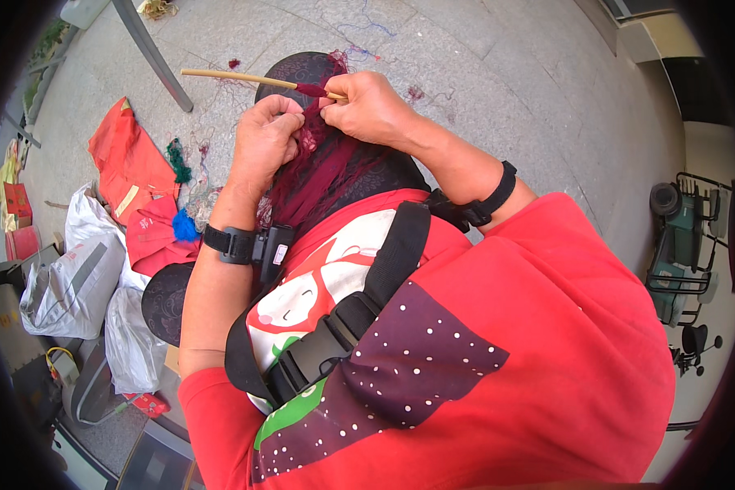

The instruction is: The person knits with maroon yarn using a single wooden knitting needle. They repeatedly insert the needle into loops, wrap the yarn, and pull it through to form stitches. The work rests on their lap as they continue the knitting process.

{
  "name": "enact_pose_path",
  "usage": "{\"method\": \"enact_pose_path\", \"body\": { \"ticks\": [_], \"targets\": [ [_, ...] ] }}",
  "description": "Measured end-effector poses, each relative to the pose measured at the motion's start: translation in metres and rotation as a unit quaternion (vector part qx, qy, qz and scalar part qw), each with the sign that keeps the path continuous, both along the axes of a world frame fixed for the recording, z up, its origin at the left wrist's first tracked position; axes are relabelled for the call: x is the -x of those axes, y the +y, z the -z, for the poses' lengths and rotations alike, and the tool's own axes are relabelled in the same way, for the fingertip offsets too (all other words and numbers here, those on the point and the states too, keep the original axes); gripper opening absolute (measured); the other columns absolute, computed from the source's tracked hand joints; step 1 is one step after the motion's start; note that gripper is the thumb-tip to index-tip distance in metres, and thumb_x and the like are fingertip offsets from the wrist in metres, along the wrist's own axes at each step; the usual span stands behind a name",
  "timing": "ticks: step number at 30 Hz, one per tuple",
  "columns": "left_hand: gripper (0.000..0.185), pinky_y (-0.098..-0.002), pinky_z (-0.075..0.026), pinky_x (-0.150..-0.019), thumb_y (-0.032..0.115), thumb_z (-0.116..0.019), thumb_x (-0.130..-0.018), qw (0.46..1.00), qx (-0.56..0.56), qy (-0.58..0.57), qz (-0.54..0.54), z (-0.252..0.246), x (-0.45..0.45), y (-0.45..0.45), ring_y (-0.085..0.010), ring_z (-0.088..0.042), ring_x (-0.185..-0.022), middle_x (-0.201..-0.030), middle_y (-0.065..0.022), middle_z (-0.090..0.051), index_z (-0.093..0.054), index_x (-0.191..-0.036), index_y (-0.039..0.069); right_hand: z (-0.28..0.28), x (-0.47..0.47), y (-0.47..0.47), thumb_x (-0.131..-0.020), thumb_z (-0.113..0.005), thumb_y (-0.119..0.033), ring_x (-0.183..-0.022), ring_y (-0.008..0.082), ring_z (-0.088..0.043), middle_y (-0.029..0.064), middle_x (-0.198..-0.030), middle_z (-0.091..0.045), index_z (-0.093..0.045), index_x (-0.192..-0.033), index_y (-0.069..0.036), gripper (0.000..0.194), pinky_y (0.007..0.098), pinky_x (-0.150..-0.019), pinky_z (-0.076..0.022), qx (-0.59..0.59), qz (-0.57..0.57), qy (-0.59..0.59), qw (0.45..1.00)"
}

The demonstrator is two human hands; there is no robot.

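Observation:
A thin wooden stick (239, 76) reaches out to the left from my right hand (367, 107), which grips its near end. Dark red thread is wound in a spindle-shaped bulge (310, 90) around the stick, just beside my right fingertips. My left hand (268, 138) pinches the loose dark red thread (324, 177) slightly below the stick. That thread lies in a tangled hank over my lap, on black patterned trousers (380, 174). Some strands hang past the knee. My fingers hide the exact spot where the thread is pinched.
Left of me lie red cloth pieces (128, 162), a blue thread bundle (185, 225), a green thread bundle (177, 160) and white plastic bags (76, 288). A grey metal leg (153, 52) stands ahead. Loose threads litter the stone floor (502, 104). A green three-wheeled vehicle (680, 257) stands at right.

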State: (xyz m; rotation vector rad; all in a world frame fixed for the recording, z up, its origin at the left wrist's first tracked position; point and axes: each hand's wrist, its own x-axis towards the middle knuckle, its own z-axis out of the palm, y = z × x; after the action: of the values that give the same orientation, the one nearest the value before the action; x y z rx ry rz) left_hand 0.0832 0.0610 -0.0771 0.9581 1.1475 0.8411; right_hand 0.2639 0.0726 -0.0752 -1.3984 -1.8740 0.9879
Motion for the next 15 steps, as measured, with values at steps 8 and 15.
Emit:
{"method": "enact_pose_path", "body": {
  "ticks": [8,15],
  "targets": [
    [0.005,-0.02,-0.026,-0.036,0.003,-0.049,-0.086,0.997,0.022,-0.024,-0.066,0.002,0.008,0.003,-0.0064,-0.038,-0.04,-0.073,-0.0105,-0.062,-0.054,-0.087,0.003,-0.018,-0.017,-0.005,-0.066,-0.057,-0.014,-0.054,0.0241,-0.051,0.0147,-0.057,-0.054,-0.057,-0.064,-0.001,0.013,0.0355,-0.054,-0.0424,0.072,0.009,-0.017,0.997],
    [0.008,-0.02,-0.026,-0.036,0.006,-0.047,-0.087,0.99,0.006,-0.029,-0.138,0.004,0.031,0.012,-0.0069,-0.038,-0.043,-0.08,-0.0179,-0.065,-0.051,-0.09,0.0,-0.023,-0.042,-0.011,-0.068,-0.056,-0.009,-0.055,0.0135,-0.045,0.0058,-0.055,-0.047,-0.055,-0.065,0.001,0.01,0.0322,-0.051,-0.0374,0.109,-0.037,-0.074,0.991]
  ]
}}
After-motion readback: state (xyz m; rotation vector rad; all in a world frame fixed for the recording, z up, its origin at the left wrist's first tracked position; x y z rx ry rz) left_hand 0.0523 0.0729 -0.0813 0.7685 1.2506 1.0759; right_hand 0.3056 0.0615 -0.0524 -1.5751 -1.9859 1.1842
